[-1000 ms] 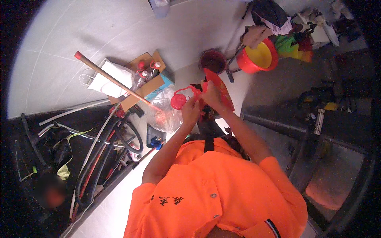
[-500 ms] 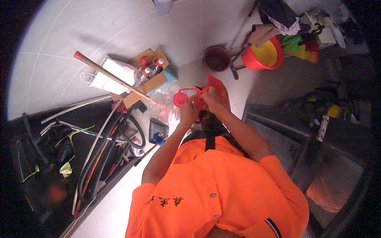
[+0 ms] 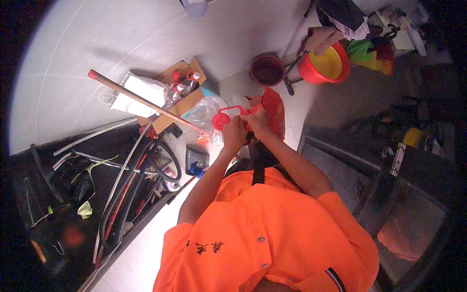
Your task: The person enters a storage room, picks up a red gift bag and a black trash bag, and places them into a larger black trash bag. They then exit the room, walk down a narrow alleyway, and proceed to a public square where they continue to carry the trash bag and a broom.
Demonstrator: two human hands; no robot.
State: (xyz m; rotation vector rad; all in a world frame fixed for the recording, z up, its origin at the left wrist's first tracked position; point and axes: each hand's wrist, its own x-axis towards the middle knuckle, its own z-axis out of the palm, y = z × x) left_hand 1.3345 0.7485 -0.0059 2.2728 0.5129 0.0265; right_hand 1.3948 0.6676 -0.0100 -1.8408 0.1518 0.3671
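Observation:
Both of my hands meet in front of my body around a red plastic piece (image 3: 222, 120), which has a round disc-shaped end and a thin bent arm. My left hand (image 3: 235, 130) is closed just beside the disc, gripping the piece. Closed next to it, my right hand (image 3: 258, 119) grips the same piece where the bent arm ends; its fingertips are partly hidden. Behind and right of that hand is a larger red sheet-like thing (image 3: 276, 113), and I cannot make out its kind.
A cardboard box (image 3: 182, 105) of plastic bottles stands against the wall, a wooden stick (image 3: 141, 100) slanting across it. Hoses and rods (image 3: 114, 194) lie on the left. Beyond my hands are a dark red bucket (image 3: 267, 71) and a red basin (image 3: 307, 69). A black-framed glass structure (image 3: 340, 155) stands right.
The large red sheet-like thing has shifted right and swung outward beside my right hand. The bent arm stands more squarely above my hands, which remain closed close together.

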